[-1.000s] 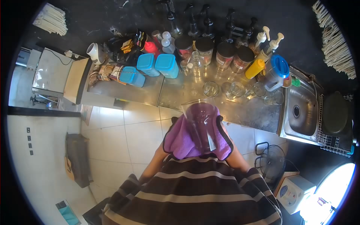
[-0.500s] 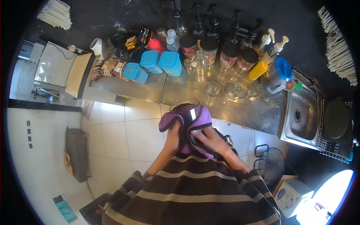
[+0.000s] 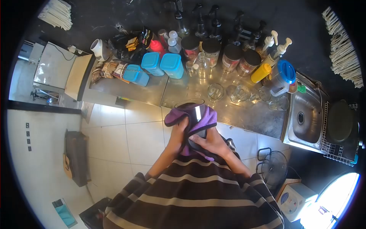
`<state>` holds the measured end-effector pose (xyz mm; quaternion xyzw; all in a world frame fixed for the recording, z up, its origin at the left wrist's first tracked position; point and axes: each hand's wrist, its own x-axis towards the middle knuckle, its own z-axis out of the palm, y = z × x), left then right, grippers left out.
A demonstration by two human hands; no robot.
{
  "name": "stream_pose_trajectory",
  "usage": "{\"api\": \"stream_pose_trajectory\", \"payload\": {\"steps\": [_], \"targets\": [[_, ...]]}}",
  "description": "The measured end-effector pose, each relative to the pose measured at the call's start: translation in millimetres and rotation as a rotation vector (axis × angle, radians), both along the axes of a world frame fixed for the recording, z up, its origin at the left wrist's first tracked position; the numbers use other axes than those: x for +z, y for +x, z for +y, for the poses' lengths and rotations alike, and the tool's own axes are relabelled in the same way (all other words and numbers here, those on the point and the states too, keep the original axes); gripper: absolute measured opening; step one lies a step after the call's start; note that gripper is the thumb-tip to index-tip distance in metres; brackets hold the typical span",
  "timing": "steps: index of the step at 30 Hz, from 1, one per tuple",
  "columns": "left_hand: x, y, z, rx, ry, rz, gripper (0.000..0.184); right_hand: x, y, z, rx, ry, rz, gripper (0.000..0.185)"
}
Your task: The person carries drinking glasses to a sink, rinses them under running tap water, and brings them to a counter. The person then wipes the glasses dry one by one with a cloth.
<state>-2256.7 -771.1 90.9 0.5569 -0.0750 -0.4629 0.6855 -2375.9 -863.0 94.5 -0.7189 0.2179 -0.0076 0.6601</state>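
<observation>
Close to my body, a purple cloth [image 3: 207,116] with dark edging is wrapped around a clear glass vessel [image 3: 197,113], whose round rim points toward the counter. My left hand [image 3: 178,136] is closed on the cloth at the vessel's left side. On the right, my right hand [image 3: 211,142] grips the vessel low down through the cloth, its thumb lying across the front. Some of its fingers are hidden behind the folds. A loose end of cloth hangs below both hands. Beyond the rim, a drinking glass [image 3: 215,91] stands on the steel counter [image 3: 179,91].
Several more glasses [image 3: 240,94] stand to the right, near a blue-lidded pitcher [image 3: 284,76] and the sink [image 3: 305,118]. Blue-lidded containers [image 3: 171,65], dark-lidded jars [image 3: 231,59] and a yellow squeeze bottle [image 3: 261,73] line the back. A black fan [image 3: 272,166] stands on the floor.
Both hands and the wrapped vessel have shifted slightly right. My right hand has turned, its thumb now lower across the front, and the cloth's folds have spread over the right side.
</observation>
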Motion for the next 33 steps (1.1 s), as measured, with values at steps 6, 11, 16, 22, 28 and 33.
{"api": "stream_pose_trajectory", "payload": {"steps": [6,11,16,22,28,33], "targets": [[-29.3,7.9,5.0,-0.016,-0.086,-0.266,0.051,-11.2,0.6,9.2,-0.213,-0.112,-0.327,0.078],[-1.9,6.6,-2.5,-0.137,-0.168,-0.061,0.042,-4.8,8.9,10.7,-0.356,0.124,-0.436,0.059],[5.5,2.2,-23.2,-0.059,-0.063,-0.039,0.034,-15.8,2.6,7.2,-0.451,-0.107,-0.211,0.033],[-22.1,6.4,-19.9,0.059,-0.148,-0.023,0.051,-12.5,2.3,3.3,-0.557,0.095,-0.053,0.044],[-10.6,1.6,-22.7,-0.059,-0.036,-0.131,0.053,-6.1,5.1,9.7,-0.541,0.167,-0.345,0.054],[19.5,4.3,-15.3,-0.185,-0.027,-0.176,0.045,-13.7,6.4,-2.9,-0.411,-0.014,-0.395,0.065]]}}
